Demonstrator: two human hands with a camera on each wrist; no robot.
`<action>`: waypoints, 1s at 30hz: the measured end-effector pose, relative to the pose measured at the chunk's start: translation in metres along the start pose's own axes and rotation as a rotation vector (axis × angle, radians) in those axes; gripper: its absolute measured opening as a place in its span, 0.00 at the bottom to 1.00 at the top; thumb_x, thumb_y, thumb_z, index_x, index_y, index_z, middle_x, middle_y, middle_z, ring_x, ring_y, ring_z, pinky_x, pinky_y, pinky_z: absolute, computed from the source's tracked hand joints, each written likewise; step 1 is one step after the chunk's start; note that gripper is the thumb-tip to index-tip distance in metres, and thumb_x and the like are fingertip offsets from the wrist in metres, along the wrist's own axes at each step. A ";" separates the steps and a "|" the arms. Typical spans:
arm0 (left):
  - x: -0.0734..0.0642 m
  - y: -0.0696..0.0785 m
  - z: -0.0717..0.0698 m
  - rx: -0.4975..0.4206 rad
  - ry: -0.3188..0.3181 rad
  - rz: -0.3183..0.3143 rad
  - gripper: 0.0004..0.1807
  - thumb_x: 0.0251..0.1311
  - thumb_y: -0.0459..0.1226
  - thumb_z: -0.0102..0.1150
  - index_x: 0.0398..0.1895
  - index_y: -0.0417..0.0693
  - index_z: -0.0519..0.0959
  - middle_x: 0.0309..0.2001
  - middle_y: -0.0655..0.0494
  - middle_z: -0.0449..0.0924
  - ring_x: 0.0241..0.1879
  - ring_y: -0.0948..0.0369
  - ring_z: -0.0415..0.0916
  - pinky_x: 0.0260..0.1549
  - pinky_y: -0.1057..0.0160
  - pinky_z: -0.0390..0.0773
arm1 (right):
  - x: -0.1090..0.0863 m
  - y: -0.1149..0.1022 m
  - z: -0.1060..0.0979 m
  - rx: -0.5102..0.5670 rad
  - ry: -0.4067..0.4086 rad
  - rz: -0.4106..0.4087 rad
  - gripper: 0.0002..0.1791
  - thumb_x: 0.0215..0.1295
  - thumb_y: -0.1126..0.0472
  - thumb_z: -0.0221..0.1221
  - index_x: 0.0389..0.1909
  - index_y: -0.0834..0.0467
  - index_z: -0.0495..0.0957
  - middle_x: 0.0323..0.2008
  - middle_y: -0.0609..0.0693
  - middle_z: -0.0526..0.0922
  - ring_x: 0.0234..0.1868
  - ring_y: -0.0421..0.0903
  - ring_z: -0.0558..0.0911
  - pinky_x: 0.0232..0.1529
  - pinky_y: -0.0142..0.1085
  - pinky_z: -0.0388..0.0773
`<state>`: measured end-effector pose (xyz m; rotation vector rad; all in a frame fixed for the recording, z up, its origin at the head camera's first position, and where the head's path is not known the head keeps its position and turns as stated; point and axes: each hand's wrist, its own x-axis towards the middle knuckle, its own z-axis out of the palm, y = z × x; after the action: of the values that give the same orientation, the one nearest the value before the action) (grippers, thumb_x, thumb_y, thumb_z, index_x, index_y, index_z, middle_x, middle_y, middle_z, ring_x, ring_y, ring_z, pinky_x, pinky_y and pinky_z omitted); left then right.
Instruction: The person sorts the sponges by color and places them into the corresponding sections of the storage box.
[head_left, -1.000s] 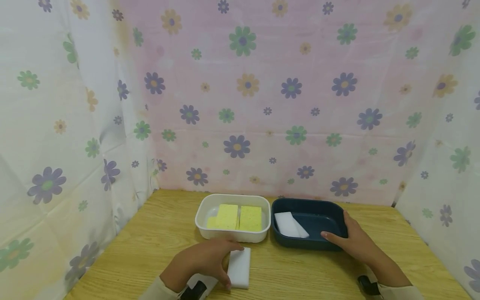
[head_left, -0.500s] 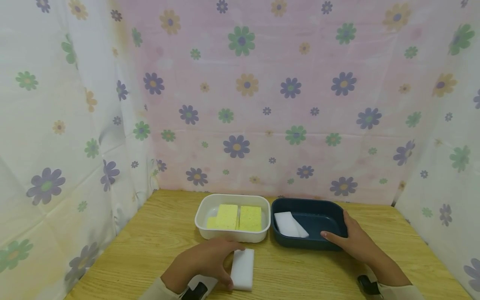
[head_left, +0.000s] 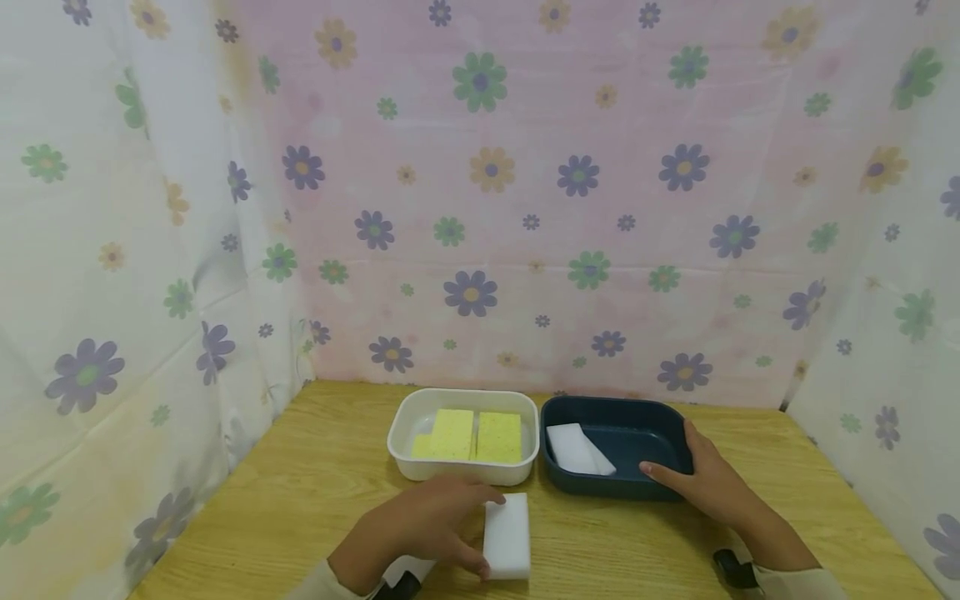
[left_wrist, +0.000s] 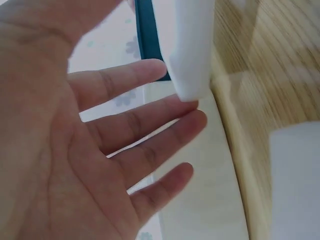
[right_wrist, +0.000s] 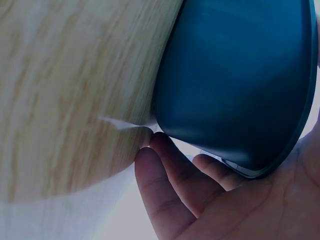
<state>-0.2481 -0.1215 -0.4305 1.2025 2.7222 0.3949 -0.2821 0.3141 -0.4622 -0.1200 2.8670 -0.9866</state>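
Observation:
My left hand [head_left: 423,521] holds a white sponge block [head_left: 507,537] by its left side, thumb near the front end and a finger at the far end. In the left wrist view, that block [left_wrist: 192,45] meets the tips of outstretched fingers [left_wrist: 165,117]. My right hand [head_left: 712,475] grips the right end of a dark blue container [head_left: 652,492], thumb over the rim. Its other fingers [right_wrist: 165,190] lie against the outside of the wall in the right wrist view. Thin white pieces [head_left: 573,450] lie in the container's left part.
A white container [head_left: 405,469] stands left of the blue one, with yellow sponges [head_left: 453,433] inside. Another white piece [head_left: 408,569] lies partly hidden under the left wrist. Flowered cloth [head_left: 525,208] hangs behind and at both sides of the wooden table [head_left: 300,467].
My left hand and the white sponge block have moved to the right along the table. The right hand and both containers have kept their places.

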 end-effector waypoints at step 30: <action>0.051 0.033 -0.028 0.195 0.256 0.085 0.33 0.57 0.64 0.67 0.61 0.60 0.78 0.56 0.64 0.83 0.51 0.65 0.79 0.51 0.57 0.78 | 0.001 0.001 0.000 -0.001 0.029 -0.029 0.70 0.67 0.29 0.60 0.80 0.69 0.24 0.79 0.78 0.36 0.76 0.81 0.45 0.67 0.77 0.53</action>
<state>-0.2662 -0.0676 -0.3949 1.4094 2.9928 0.3182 -0.2826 0.3143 -0.4629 -0.1494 2.9003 -1.0007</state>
